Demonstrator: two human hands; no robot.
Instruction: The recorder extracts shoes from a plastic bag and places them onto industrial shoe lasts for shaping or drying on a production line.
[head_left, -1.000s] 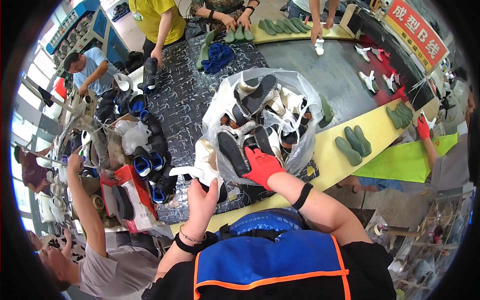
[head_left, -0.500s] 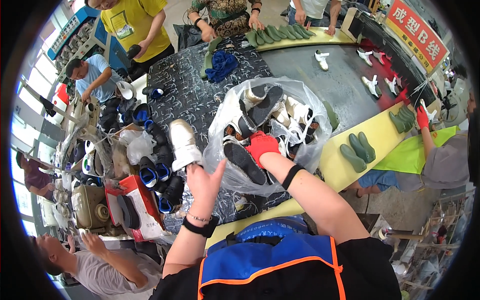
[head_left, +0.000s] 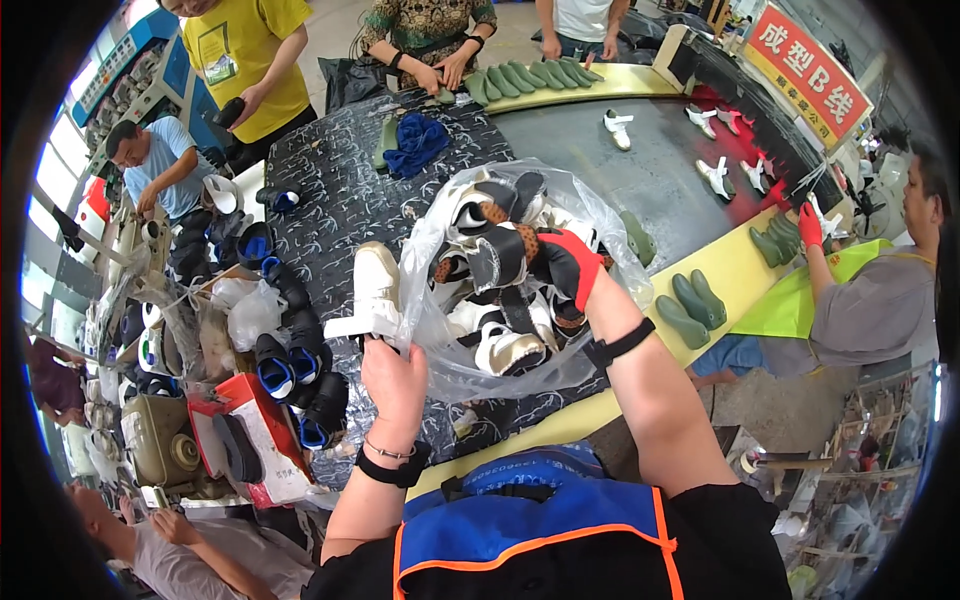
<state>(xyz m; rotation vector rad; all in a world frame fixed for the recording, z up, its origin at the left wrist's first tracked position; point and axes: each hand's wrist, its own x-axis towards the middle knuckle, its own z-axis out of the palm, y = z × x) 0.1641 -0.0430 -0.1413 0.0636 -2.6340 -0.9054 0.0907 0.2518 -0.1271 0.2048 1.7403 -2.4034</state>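
My left hand [head_left: 393, 378] is closed around the heel end of a white shoe [head_left: 376, 285], held toe away from me, with a loose strap sticking out to the left. The clear plastic bag's rim [head_left: 418, 270] brushes these fingers. In the bag, white shoes with black soles and orange spotted linings lie in a jumble. My right hand [head_left: 580, 265], in a red and black glove, grips the edge of a white and black shoe [head_left: 497, 258] on top of the pile; its fingertips are partly hidden. Another white shoe [head_left: 508, 348] lies nearer to me in the bag.
Black shoes with blue linings [head_left: 303, 360] and a red box [head_left: 240, 420] line the left side. Green shoe lasts [head_left: 692, 308] sit on the yellow ledge; blue cloth [head_left: 415, 145] lies beyond the bag. White shoes [head_left: 716, 178] stand on the grey surface. Several people work around.
My right hand has moved right and up within the bag, and the sole-up shoe it was at is no longer showing there. My left hand, once spread, has closed on the white shoe.
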